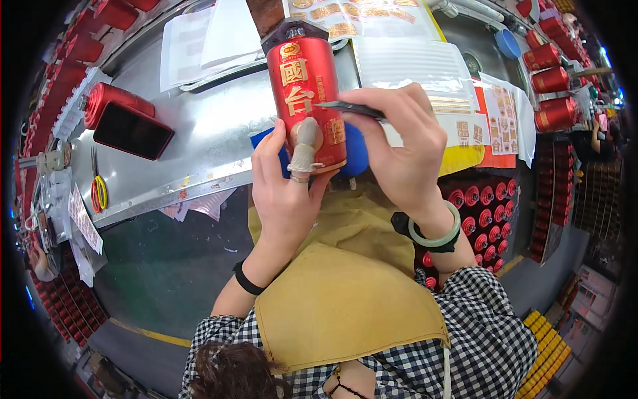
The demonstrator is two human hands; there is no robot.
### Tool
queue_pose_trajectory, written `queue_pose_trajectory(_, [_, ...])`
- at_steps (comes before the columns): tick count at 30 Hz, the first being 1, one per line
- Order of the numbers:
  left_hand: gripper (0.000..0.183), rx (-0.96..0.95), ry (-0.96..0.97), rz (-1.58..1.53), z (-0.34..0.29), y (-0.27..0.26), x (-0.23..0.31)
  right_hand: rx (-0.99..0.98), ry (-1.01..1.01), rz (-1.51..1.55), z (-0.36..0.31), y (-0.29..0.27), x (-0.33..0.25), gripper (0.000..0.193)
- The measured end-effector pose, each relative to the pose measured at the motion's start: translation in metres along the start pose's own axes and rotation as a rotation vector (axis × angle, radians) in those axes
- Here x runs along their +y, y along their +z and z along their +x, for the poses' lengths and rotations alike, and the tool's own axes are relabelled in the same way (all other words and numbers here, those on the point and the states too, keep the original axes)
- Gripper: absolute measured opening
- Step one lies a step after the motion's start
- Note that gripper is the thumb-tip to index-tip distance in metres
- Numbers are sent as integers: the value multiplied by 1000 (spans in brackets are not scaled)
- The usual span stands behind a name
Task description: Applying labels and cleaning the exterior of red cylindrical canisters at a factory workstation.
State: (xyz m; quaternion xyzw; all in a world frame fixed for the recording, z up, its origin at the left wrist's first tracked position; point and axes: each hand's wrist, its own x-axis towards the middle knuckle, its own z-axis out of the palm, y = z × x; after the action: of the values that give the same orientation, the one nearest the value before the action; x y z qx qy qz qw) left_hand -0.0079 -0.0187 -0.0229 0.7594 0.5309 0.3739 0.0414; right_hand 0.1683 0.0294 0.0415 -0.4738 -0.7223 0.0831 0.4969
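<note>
A red bottle (323,72) with gold raised lettering lies tilted in front of me, its base towards me. Its neck end rests against a dark block (267,14). My left hand (282,199) is closed around the bottle's lower part, and one finger wears a pale cloth finger cover (305,147) pressed to the red surface. Between the thumb and fingers of my right hand (409,143) is a pair of dark, pointed tweezers (359,109). Their tip reaches the bottle's face beside the lower large gold character. A blue support (357,147) shows behind the bottle.
To the left on the metal table (199,126) are a black phone (133,130) against another red bottle (123,103) and scissors (99,193). Gold sticker sheets (465,130) lie right, near a blue cup (508,44). Red bottles (488,213) stand in rows below right.
</note>
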Motion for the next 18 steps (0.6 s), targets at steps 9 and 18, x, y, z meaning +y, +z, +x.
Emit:
queue_pose_trajectory(9, [85, -24, 38, 53, -1, -1, 2, 81, 225, 37, -11, -18, 9, 25])
queue_pose_trajectory(18, [83, -35, 11, 78, 2, 0, 6, 77, 345, 118, -19, -16, 8, 24])
